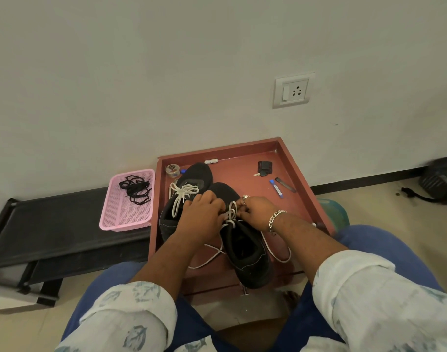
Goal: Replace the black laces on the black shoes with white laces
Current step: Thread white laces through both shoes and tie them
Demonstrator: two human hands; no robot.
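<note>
Two black shoes stand on a reddish-brown tray (293,158). The left shoe (192,174) carries a white lace tied in a bow (184,193). The right shoe (247,252) lies nearer me, with a white lace (232,212) threaded through its eyelets and loose ends trailing on both sides (278,257). My left hand (202,214) and my right hand (258,209) meet over this shoe's tongue, each pinching the white lace. The black laces (135,190) lie bundled in a pink basket (126,217).
On the tray lie a tape roll (172,170), a key with a black fob (264,168), a blue pen (276,189) and a dark strip (285,184). A black bench (52,229) holds the basket. A wall socket (293,90) is above. A black bag (440,179) sits far right.
</note>
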